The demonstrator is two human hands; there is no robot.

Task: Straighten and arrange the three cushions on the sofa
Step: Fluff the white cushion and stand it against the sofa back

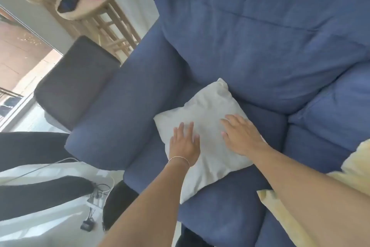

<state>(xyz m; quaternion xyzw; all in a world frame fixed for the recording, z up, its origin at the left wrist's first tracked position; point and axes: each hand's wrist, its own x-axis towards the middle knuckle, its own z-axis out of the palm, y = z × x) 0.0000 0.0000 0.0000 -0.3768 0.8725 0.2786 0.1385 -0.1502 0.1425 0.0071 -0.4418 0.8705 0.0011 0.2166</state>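
white cushion point(208, 138) lies flat on the blue sofa point(260, 50) seat, turned corner-on like a diamond, its far corner at 12 o'clock touching the backrest. left hand point(185, 143) flat on it toward 9 o'clock, fingers spread, gripping nothing. right hand point(241, 136) flat toward 3 o'clock, likewise released, palm down.

handling, by the look: soft, light, loosely filled; the cover creases under the palms. likely to sag if lifted by one corner, so better taken by two opposite edges or corners, then stood against the backrest.

yellow cushion point(358, 164) at 4 o'clock, partly under the right forearm, close beside the white one; could snag the elbow. third cushion not in view.

padded armrest at 9 o'clock hems that side. beyond it a dark chair point(74, 84), a wooden stool point(104, 14) at 11 o'clock carrying a pink roll and a blue one. cables point(96, 194) on the floor at 7 o'clock, well apart from the work.
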